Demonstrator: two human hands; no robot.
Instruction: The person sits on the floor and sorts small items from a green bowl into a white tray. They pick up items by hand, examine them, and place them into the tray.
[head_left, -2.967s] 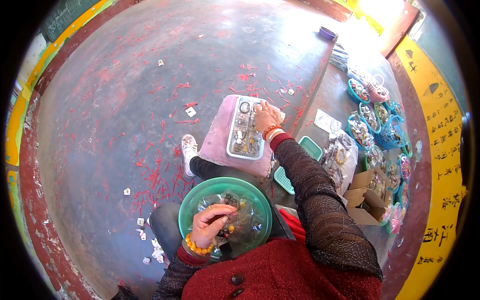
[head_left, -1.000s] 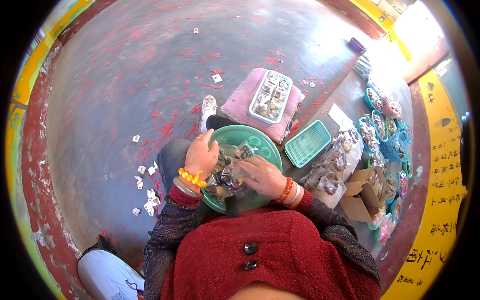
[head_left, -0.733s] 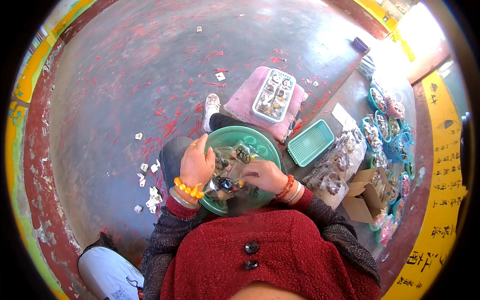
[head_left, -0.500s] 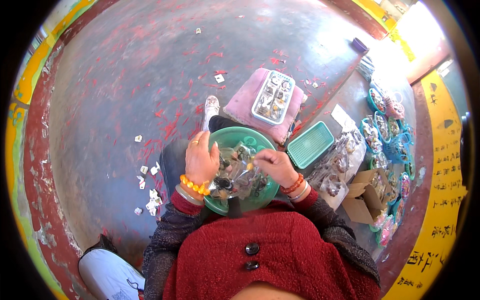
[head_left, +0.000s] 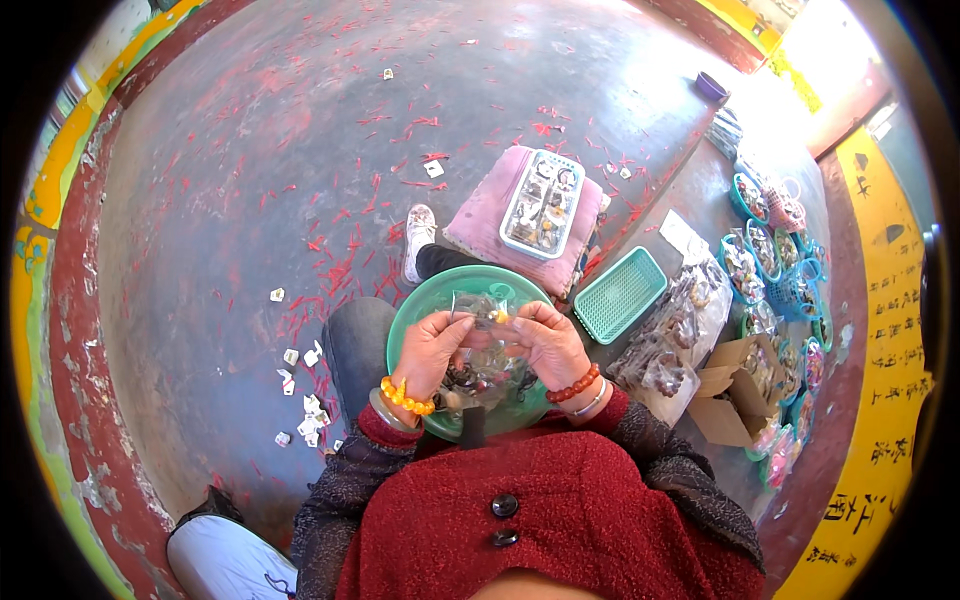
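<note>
A small clear packet (head_left: 484, 309), with something yellow at its right end, is held up over the green basin (head_left: 400, 318), stretched between the person's two hands. The left hand (head_left: 428, 352) pinches one side between thumb and curled fingers; the right hand (head_left: 555, 350) grips the other side likewise, its fingertips close to the yellow piece (the plastic is so glossy that its other contents are hard to make out). Below the hands, more clear packets (head_left: 468, 388) with dark contents lie in the basin, which rests at the person's lap. Just beyond it, a pink cushion (head_left: 480, 222) bears a white compartmented tray (head_left: 529, 251) filled with small packaged items. To the right of the basin is a turquoise perforated basket (head_left: 620, 296), then a heap of clear plastic bags (head_left: 672, 340), an open cardboard box (head_left: 718, 420) and a cluster of filled blue and green baskets (head_left: 797, 295) near the wall. Red scraps (head_left: 340, 270) and white pieces (head_left: 312, 412) litter the floor to the left.
</note>
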